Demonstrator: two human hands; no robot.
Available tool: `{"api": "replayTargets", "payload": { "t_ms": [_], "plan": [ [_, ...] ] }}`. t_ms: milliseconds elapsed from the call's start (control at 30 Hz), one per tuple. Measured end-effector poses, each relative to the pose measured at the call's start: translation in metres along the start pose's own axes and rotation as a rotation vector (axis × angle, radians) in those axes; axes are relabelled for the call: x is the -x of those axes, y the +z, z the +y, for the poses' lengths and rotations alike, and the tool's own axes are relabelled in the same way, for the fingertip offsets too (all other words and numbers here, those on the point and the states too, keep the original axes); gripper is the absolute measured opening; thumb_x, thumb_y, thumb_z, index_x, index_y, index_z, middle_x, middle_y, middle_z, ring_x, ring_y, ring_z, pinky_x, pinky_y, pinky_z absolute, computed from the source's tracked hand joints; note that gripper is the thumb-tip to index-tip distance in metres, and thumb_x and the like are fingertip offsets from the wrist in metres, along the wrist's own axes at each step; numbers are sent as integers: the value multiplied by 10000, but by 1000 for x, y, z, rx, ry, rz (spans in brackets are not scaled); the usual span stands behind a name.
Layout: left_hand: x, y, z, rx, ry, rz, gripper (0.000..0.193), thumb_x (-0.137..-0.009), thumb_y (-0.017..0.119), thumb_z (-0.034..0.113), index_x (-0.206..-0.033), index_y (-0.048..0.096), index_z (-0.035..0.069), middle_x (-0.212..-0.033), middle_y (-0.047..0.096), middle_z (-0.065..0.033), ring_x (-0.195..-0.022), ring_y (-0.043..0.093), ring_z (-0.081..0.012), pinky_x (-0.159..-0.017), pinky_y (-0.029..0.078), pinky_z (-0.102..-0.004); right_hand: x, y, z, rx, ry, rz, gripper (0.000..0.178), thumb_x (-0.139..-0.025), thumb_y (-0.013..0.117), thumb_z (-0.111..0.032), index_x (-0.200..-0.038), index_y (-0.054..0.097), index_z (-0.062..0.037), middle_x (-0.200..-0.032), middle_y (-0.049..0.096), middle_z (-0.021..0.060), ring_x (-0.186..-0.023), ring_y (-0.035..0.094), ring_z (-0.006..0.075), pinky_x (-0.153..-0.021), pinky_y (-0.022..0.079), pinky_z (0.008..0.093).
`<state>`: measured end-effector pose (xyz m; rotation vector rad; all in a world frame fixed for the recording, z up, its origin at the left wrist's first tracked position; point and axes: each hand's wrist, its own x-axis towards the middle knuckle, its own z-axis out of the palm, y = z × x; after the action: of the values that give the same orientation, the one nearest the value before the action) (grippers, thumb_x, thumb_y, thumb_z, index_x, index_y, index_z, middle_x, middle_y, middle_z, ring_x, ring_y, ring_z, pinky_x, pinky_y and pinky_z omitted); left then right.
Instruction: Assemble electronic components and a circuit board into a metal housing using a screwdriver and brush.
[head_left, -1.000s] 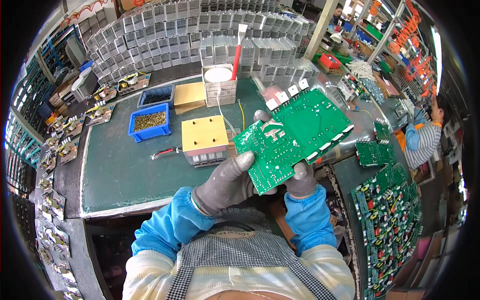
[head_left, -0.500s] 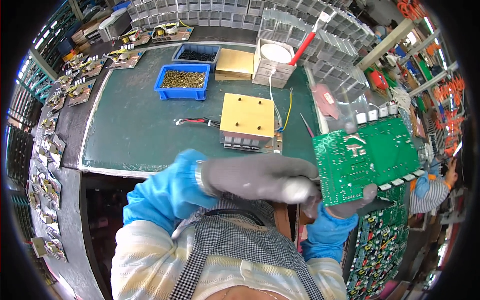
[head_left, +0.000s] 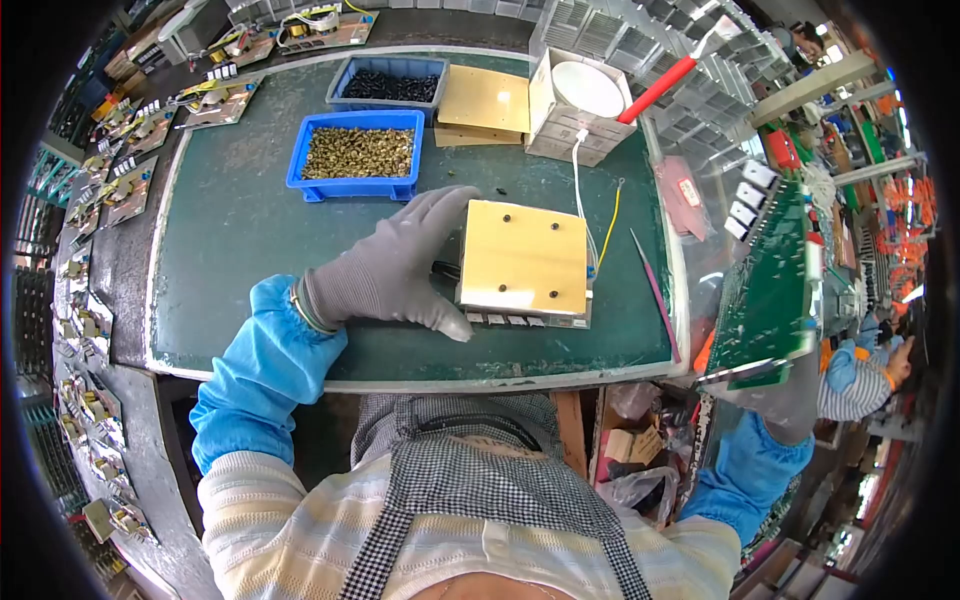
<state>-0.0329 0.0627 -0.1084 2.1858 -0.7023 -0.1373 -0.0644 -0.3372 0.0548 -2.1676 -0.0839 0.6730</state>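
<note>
My left hand (head_left: 385,265), in a grey glove, reaches over the green mat with thumb and fingers spread wide. It is at the left side of a block with a flat yellow plate (head_left: 523,250) on top and a screw near each corner. Whether the fingertips touch the block I cannot tell. Dark wires show between hand and block. Off the mat's right edge, my right hand (head_left: 785,392), also gloved, grips a green circuit board (head_left: 765,285) by its near end. The board is tilted steeply, with white parts along its far edge; most of the fingers are hidden.
Beyond the block stand a blue bin of brass-coloured pieces (head_left: 360,118), a grey-blue bin of black pieces (head_left: 440,92), yellow plates (head_left: 484,98) and a box holding a white round tub (head_left: 588,90). Pink tweezers (head_left: 655,295) lie at right. Several boards line the left bench; another person works far right.
My left hand has left the circuit board and moved left and forward to the yellow-topped block, its fingers opening. My right hand has carried the board rightward and tilted it up.
</note>
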Motion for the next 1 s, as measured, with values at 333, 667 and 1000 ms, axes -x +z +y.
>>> {"api": "replayTargets", "payload": {
  "t_ms": [333, 667, 1000],
  "plan": [
    [-4, 5, -12, -15, 24, 52, 1135, -584, 930, 562, -1436, 428, 5, -1360, 547, -256, -1293, 535, -441, -1096, 444, -488, -76, 52, -64, 957, -490, 22, 1095, -569, 868, -299, -1492, 375, 22, -1269, 538, 218, -1168, 531, 417, -1033, 402, 516],
    [-4, 3, -11, 10, 12, 52, 1089, -581, 932, 503, -1420, 444, 10, -1331, 574, -240, -1244, 574, -432, -1063, 469, -484, -112, 80, -75, 1135, -509, -158, 1095, -619, 872, -397, -1465, 370, 83, -1284, 521, 224, -1247, 485, 411, -1074, 370, 522],
    [-6, 2, -12, 3, 14, 41, 1099, -544, 936, 460, -1416, 443, 7, -1339, 568, -238, -1233, 582, -428, -1052, 481, -479, -124, 81, -84, 1188, -387, -275, 1089, -651, 866, -465, -1451, 384, 94, -1273, 530, 230, -1209, 506, 393, -1059, 387, 509]
  ]
}}
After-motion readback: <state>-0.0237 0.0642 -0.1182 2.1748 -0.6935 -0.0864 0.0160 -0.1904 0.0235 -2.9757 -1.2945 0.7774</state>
